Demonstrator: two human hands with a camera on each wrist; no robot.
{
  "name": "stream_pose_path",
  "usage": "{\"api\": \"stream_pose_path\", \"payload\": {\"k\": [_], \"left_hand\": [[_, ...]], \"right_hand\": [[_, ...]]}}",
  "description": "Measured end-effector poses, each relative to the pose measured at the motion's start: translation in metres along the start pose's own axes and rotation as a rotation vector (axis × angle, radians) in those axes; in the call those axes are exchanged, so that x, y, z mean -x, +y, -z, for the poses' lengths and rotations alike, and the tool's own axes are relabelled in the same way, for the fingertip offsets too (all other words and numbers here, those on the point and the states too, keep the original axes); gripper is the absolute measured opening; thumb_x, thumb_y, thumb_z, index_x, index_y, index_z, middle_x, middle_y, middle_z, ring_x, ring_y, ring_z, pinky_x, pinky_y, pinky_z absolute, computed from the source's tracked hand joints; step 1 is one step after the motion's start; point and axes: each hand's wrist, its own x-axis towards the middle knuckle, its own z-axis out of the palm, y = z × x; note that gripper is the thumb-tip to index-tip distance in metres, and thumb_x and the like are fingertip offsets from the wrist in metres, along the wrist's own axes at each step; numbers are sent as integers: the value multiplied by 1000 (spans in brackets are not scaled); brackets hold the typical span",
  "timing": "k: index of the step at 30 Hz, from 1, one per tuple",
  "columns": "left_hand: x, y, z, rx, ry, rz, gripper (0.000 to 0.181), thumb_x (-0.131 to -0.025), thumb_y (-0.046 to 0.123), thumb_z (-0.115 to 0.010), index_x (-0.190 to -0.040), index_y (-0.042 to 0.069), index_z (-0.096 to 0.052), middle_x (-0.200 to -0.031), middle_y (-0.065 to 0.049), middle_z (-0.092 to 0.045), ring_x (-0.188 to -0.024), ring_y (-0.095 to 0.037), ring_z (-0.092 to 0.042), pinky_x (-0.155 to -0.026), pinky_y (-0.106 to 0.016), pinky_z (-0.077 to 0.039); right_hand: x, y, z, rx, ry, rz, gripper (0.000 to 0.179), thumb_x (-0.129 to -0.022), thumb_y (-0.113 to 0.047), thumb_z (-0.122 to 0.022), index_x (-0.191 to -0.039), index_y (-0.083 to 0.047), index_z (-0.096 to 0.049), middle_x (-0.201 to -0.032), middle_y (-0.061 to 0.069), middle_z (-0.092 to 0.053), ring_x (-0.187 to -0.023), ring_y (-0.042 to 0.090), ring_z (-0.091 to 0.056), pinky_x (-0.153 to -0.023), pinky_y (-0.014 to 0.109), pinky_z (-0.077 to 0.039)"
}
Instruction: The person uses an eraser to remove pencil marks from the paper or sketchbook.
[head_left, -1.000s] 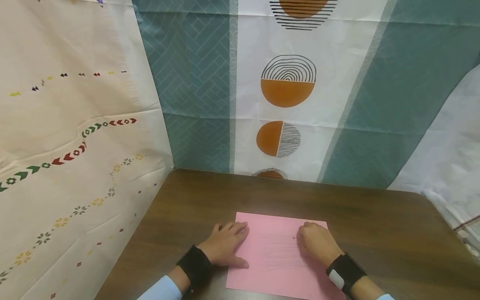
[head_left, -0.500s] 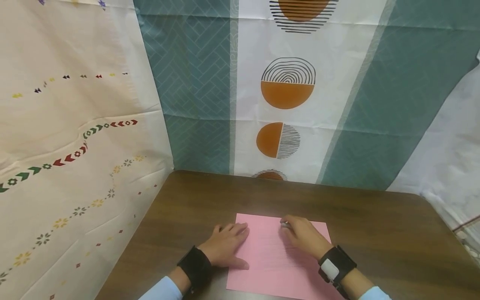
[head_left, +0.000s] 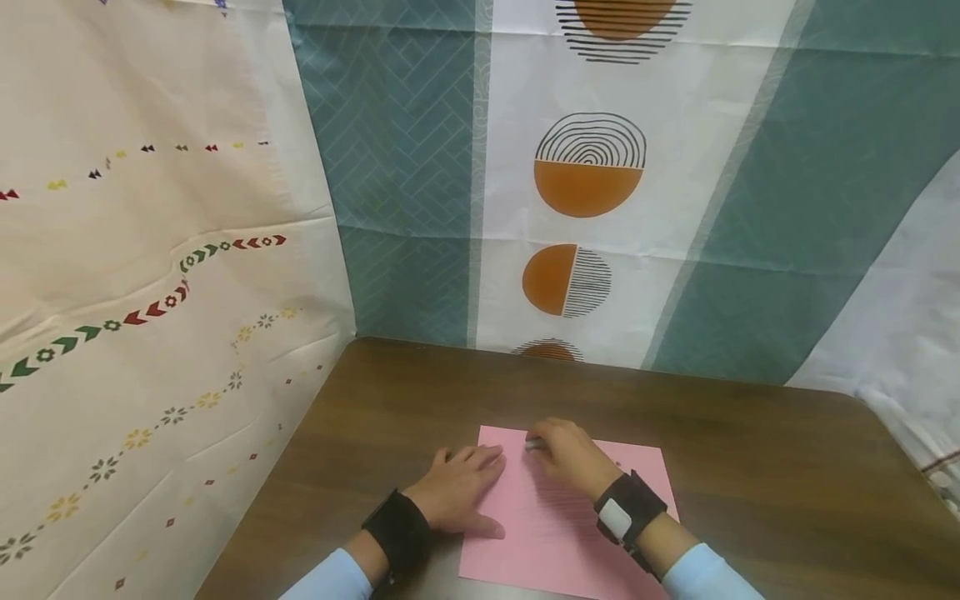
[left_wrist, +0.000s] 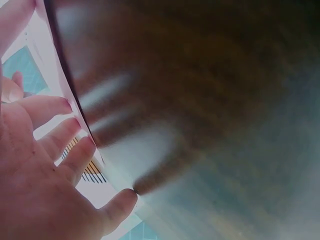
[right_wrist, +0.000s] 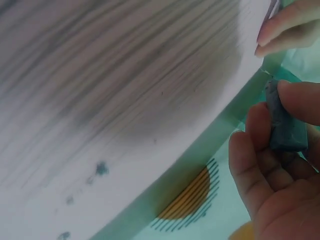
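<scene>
A sheet of pink paper lies on the wooden table, with faint grey lines across its middle. My left hand rests spread at the paper's left edge; thumb and fingertips overlap the sheet. In the left wrist view, the fingers of that hand stand apart along the edge. Near the top left of the sheet, my right hand pinches a small grey eraser between thumb and fingers. Grey streaks and a few dark crumbs show on the paper in the right wrist view.
The brown table extends around the paper. Behind it hangs a green and white curtain with orange half circles. A cream patterned cloth hangs on the left, and a white cloth on the right.
My right hand has moved left across the upper part of the paper, from near its right side to near its top left, with the eraser. The left hand stays in place.
</scene>
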Motion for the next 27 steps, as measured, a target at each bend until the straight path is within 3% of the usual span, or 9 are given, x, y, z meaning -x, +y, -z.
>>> {"api": "stream_pose_path", "payload": {"k": [7, 16, 27], "left_hand": [[0, 1, 2, 7, -6, -2, 92, -72, 71, -57, -142, 14, -37, -147, -3, -32, -129, -23, -28, -94, -64, -29], [0, -1, 0, -3, 3, -5, 93, -72, 72, -57, -142, 14, -37, -147, -3, -32, -129, -23, -27, -93, -64, -29], [0, 1, 1, 8, -25, 17, 94, -72, 73, -56, -143, 15, -36, -148, -2, -31, -129, -22, -27, -95, -65, -26]], "right_hand": [[0, 1, -11, 103, -85, 13, 13, -74, -4, -71, -85, -10, -69, -80, -3, -57, -77, 15, -58, -72, 35, -53], [1, 2, -14, 204, -81, 99, 12, -70, 3, -66, -74, -9, -65, -67, -3, -48, -59, 10, -48, -53, 29, -48], [25, 11, 1, 368, -114, 79, 11, -71, 4, -68, -77, -4, -63, -71, 4, -53, -65, 16, -56, -60, 33, -53]]}}
